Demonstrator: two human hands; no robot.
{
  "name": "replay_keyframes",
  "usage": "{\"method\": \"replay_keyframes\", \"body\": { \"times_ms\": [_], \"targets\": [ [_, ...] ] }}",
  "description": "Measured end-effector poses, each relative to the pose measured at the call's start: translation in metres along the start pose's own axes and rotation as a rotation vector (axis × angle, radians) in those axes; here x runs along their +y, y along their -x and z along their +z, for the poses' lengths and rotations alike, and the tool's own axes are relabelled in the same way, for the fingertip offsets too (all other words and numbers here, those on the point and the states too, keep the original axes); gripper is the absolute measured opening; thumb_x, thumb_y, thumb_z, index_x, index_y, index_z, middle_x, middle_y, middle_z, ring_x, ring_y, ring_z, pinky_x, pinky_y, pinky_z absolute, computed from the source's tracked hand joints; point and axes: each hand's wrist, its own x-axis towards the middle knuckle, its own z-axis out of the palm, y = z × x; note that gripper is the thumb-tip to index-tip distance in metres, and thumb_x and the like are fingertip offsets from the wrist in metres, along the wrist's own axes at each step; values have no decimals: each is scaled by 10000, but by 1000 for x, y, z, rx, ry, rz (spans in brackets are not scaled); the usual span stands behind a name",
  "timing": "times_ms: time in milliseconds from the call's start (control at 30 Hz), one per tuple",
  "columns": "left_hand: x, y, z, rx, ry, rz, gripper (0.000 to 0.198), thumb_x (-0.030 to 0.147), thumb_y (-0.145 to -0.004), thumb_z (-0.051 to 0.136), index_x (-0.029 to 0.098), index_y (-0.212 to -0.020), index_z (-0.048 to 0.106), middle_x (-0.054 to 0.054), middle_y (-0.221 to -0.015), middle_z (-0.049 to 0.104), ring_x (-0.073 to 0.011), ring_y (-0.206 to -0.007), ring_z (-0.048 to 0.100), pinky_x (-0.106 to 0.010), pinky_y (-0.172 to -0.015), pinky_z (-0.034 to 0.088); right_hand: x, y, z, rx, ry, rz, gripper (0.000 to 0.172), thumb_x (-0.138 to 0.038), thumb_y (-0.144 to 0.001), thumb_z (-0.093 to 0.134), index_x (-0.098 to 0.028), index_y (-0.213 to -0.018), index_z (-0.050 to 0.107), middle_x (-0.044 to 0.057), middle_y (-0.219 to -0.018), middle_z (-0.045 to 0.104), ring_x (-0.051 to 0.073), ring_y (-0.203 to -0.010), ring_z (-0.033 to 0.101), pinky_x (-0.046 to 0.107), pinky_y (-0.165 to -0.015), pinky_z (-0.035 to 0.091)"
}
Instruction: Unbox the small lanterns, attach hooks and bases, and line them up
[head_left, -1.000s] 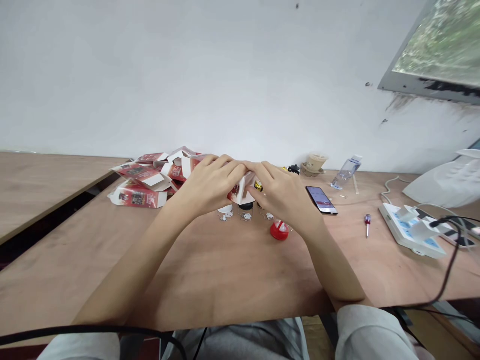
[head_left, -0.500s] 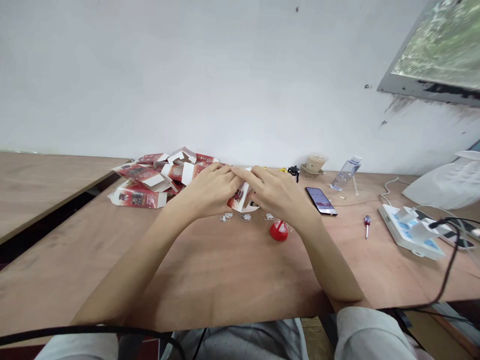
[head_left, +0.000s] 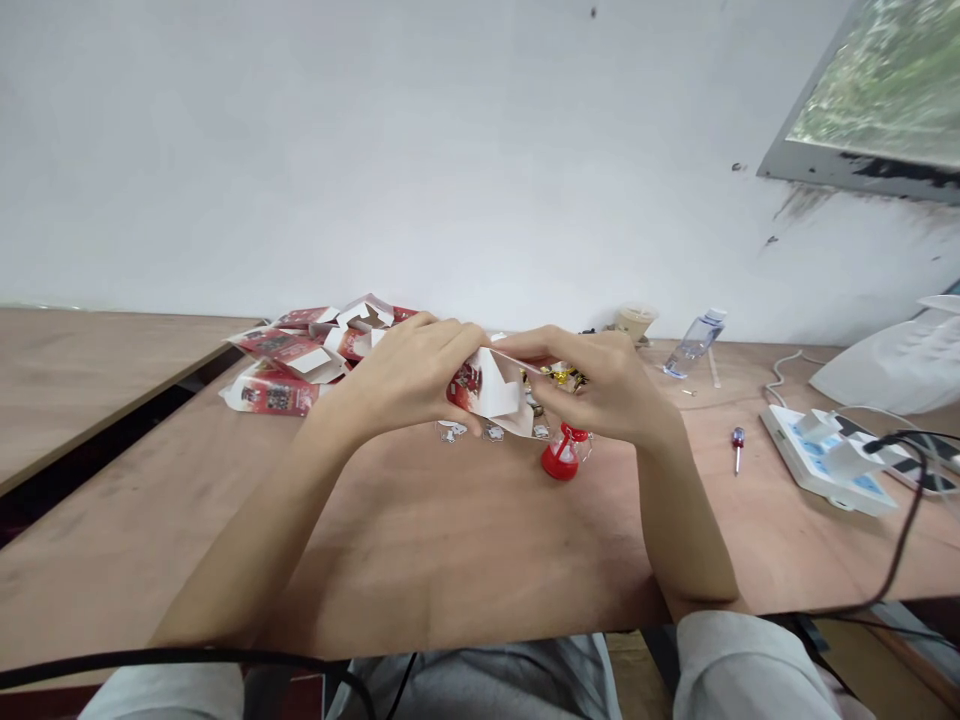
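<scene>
Between my hands is a small red and white cardboard box, its white flaps standing out toward the right. My left hand wraps round the box's left side. My right hand pinches a flap at the box's right edge between thumb and fingers. Just below my right hand, a small red lantern with a clear middle stands on the table. Several small white pieces lie below the box. Some gold-coloured items show partly behind my right hand.
A pile of red and white boxes lies at the back left of the wooden table. To the right are a cup, a water bottle, a screwdriver, and a white power strip with cables.
My right hand has moved right, away from my left, and now pinches the flap. More of the box and its flaps shows. My right hand now covers the phone.
</scene>
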Motion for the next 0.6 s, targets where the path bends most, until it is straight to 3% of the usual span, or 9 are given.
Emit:
{"method": "replay_keyframes", "body": {
  "times_ms": [100,167,267,367,467,600],
  "targets": [
    [1,1,0,42,11,-23,535,707,-684,586,197,-774,454,13,-613,527,-161,-567,512,-271,-535,321,-2,-1,-6,7,-95,5,300,-207,-908,377,-233,-1133,573,8,-1004,670,84,-680,595,239,-643,474],
    [1,2,1,106,-8,-57,514,706,-733,526,197,-731,454,17,-566,505,-147,-521,496,-265,-492,291,-5,-3,-8,-32,-132,-7,295,-316,-907,443,-224,-1162,559,32,-1065,654,119,-806,618,264,-703,486],
    [2,2,2,234,-39,-63,460,633,-821,470,201,-664,445,32,-495,465,-119,-445,445,-256,-444,260,-7,-5,-4,-81,-134,-47,482,-480,-798,608,-208,-1189,535,61,-1109,634,171,-924,607,282,-736,483],
    [5,1,1,298,-50,-49,375,479,-899,452,202,-647,456,36,-478,478,-109,-434,445,-248,-449,296,-4,-4,8,-23,-22,-6,271,-424,-853,564,-205,-1007,605,14,-830,658,124,-689,582,237,-582,423],
    [8,2,-6,276,-39,-54,295,394,-910,463,202,-690,505,28,-524,542,-116,-461,490,-249,-456,318,1,-4,17,26,79,2,203,-335,-915,473,-207,-881,628,-28,-608,581,91,-513,480,224,-488,336],
    [6,8,-18,110,108,-89,123,344,-878,510,256,-915,588,32,-712,671,-131,-581,599,-243,-489,355,4,-4,18,114,84,-54,195,-254,-918,452,-215,-871,638,-24,-667,635,79,-528,498,215,-498,357]
  ]
}}
